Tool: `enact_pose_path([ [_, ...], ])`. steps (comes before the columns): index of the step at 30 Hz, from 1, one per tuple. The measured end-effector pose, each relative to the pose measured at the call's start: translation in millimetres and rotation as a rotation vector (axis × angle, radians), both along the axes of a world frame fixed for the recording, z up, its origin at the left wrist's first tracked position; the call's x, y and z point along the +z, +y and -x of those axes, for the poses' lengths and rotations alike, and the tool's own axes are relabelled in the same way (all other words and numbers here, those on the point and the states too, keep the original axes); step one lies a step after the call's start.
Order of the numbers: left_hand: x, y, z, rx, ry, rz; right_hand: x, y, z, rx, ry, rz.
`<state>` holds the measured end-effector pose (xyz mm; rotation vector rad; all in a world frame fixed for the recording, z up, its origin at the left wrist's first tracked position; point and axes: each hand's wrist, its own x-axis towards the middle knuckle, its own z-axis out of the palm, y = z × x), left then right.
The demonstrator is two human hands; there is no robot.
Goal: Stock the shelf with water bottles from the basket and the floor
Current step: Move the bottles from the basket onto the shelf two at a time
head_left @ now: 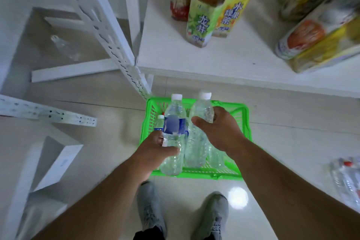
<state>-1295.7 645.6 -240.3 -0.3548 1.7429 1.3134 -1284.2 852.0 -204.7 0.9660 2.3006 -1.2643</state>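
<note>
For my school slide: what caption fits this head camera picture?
Left hand and right hand each lift a water bottle from the green basket below the shelf.

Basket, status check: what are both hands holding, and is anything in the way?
Left hand shut on blue-label bottle. Right hand shut on clear bottle. Both over green basket; more bottles inside. Shelf front clear between tea bottles.

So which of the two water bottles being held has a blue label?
The bottle in the left hand: this blue-labelled bottle has a blue band around it. The clear bottle gripped by the right hand shows no label.
</note>
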Motion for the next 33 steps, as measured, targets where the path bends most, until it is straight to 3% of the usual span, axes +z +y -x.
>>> enact_pose_path([
  [5,163,-6,-10,-0.032,0.127,-0.111,174,6,-17,0.001,0.176,-0.009],
  [9,284,-17,-34,-0.031,0.253,-0.087,302,7,-46,0.015,0.322,0.020],
  [17,476,-10,-100,-0.034,0.500,-0.122,502,11,-120,0.088,0.611,0.053],
  [25,575,15,-135,0.019,0.700,-0.148,609,31,-165,0.130,0.789,-0.005],
  [30,607,24,-133,0.006,0.762,-0.139,635,43,-169,0.114,0.850,0.073],
  [33,615,31,-120,0.013,0.792,-0.116,642,48,-158,0.111,0.845,0.018],
])
